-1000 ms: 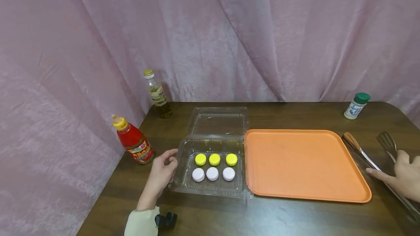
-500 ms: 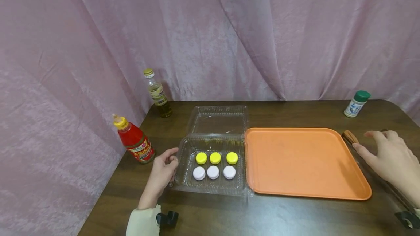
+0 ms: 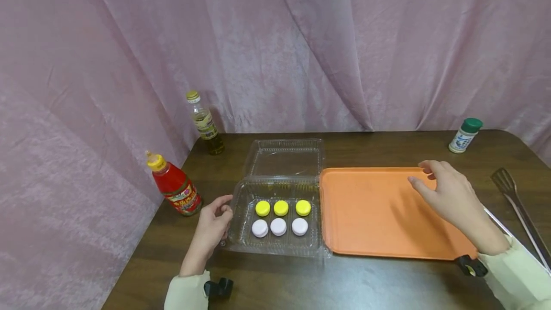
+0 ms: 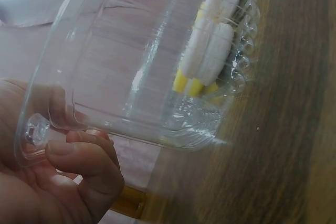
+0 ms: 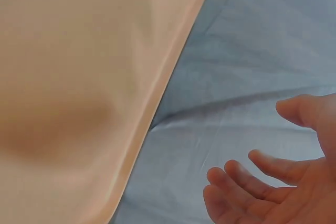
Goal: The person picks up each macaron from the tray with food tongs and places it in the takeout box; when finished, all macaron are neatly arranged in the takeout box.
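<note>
My left hand [image 3: 214,221] pinches the left rim of a clear plastic clamshell box [image 3: 238,233] between thumb and fingers; the left wrist view shows the thumb [image 4: 79,156] at its corner. The box lies open, its lid [image 3: 286,161] folded back. Inside stand two rows of small round macarons: yellow ones [image 3: 281,208] behind, white ones [image 3: 278,226] in front. Over the right part of an orange tray [image 3: 366,214], my right hand [image 3: 452,195] hovers with fingers spread and loosely bent, holding nothing. In the right wrist view these fingers [image 5: 247,187] are apart from the tray.
On the left stand a red sauce bottle [image 3: 178,188] and an oil bottle [image 3: 205,126]. A green-capped shaker [image 3: 465,136] is at the back right. Right of the tray lies a slotted spatula [image 3: 508,185]; beside it another metal utensil is partly hidden by my right arm.
My right hand has moved left from the utensils at the right edge to over the tray, still with nothing in it. The left hand and the box have stayed put.
</note>
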### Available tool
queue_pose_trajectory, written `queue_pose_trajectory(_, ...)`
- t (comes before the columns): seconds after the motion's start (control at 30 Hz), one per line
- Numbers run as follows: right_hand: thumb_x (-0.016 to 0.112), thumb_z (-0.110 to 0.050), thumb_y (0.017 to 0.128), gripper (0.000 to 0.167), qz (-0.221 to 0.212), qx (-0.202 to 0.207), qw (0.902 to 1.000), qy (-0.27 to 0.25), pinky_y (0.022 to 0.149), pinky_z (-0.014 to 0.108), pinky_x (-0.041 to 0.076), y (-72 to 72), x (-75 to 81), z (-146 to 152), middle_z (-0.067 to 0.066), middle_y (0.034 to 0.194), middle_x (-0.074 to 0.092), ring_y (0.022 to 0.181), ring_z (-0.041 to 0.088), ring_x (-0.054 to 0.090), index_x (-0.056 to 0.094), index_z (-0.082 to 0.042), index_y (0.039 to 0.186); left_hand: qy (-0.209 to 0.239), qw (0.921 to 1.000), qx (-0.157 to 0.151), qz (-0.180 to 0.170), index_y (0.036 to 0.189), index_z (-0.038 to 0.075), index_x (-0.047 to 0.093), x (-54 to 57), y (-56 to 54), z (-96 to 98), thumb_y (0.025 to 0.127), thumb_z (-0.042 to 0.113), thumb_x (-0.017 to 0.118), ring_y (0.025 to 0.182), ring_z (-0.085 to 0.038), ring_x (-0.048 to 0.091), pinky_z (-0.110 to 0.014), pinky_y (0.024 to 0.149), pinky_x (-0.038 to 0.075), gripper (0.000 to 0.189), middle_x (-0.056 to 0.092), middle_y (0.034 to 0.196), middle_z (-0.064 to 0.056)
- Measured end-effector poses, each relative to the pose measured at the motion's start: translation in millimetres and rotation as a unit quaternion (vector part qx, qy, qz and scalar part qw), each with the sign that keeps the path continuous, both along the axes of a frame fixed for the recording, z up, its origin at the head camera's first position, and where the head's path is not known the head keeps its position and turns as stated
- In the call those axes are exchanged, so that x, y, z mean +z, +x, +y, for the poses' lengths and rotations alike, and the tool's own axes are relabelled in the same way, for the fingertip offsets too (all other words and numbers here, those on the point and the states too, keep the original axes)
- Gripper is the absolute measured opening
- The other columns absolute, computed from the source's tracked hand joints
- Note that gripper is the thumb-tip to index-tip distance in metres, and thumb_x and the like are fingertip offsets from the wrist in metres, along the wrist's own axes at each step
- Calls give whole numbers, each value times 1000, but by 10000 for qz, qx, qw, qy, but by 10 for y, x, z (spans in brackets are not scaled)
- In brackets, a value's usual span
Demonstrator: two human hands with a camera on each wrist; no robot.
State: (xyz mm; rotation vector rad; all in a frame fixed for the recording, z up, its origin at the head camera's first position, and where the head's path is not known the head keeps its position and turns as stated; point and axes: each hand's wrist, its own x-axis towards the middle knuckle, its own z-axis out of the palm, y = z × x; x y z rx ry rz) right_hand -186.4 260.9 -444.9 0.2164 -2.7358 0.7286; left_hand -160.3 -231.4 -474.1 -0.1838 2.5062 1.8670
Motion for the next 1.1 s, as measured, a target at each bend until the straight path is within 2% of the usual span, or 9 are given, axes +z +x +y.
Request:
queue_pose_trajectory(0.5,62,-27,100,49,-80,662,9952,-713,87,61,47,-272,145,-750,29,121,60,112,47,58,54,10,131,-31,10000,3,-16,140,-4,52,4,12,-7,94,-2,51,50,-9,39,-22,42,35,45,49,95,-8)
queue_pose_trajectory(0.87,61,-30,100,48,-678,999,9879,-974,96,61,44,-399,102,-1209,25,127,58,119,45,55,55,4,133,37,10000,10,-26,139,-4,53,-9,3,-14,93,-2,52,50,-9,39,-22,42,34,46,49,93,-7)
queue_pose_trajectory(1.03,62,-28,99,46,-872,1130,9856,-903,96,60,44,-455,63,-1383,22,127,58,117,43,55,57,3,133,81,10000,-22,-12,139,-5,52,-12,4,-17,94,-4,51,50,-8,38,-21,42,34,45,48,92,-7)
queue_pose_trajectory(1.1,61,-30,99,51,-1027,1188,9841,-828,97,61,43,-473,55,-1437,24,131,56,120,44,54,54,3,137,106,9999,-41,-2,139,-6,52,-13,2,-14,94,-4,51,50,-8,38,-21,42,33,45,48,92,-7)
